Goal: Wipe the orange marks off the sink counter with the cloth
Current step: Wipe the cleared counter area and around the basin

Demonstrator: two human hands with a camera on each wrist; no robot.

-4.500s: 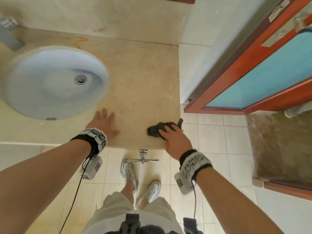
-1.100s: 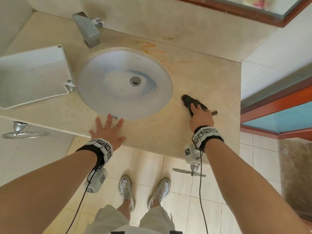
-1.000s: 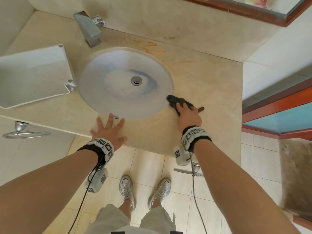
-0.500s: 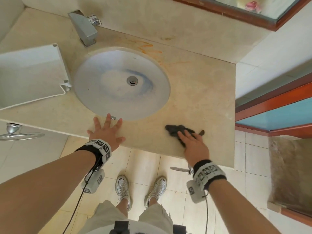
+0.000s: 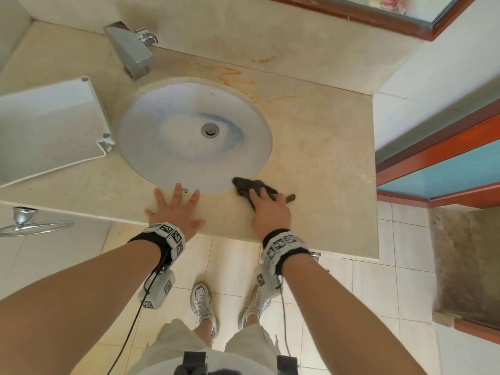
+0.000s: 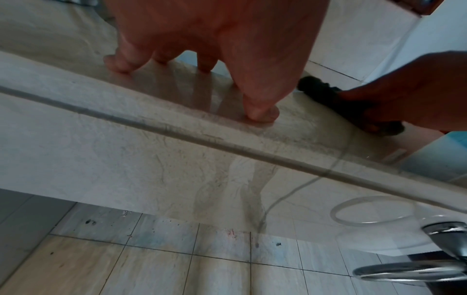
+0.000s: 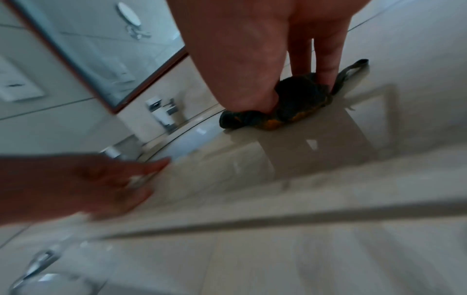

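A dark crumpled cloth (image 5: 242, 185) (image 7: 295, 99) with orange stains on its underside lies on the beige counter (image 5: 324, 158) at the front right rim of the round sink (image 5: 176, 152). My right hand (image 5: 266, 205) (image 7: 290, 49) presses down on it with straight fingers and the thumb. My left hand (image 5: 176, 208) (image 6: 202, 49) lies flat with spread fingers on the counter's front edge, just left of the cloth (image 6: 326, 93). Orange marks (image 5: 232, 77) run along the counter behind the sink, near the back wall.
A metal faucet (image 5: 130, 50) stands behind the sink at the left. A white panel (image 5: 48, 125) lies on the counter's left part. A towel ring (image 5: 27, 226) hangs below the front edge. A mirror frame (image 5: 378, 17) and a red door frame (image 5: 446, 147) are at the right.
My right hand has slid the cloth from the counter's front part back and left to the sink's rim. The left hand has stayed in place.
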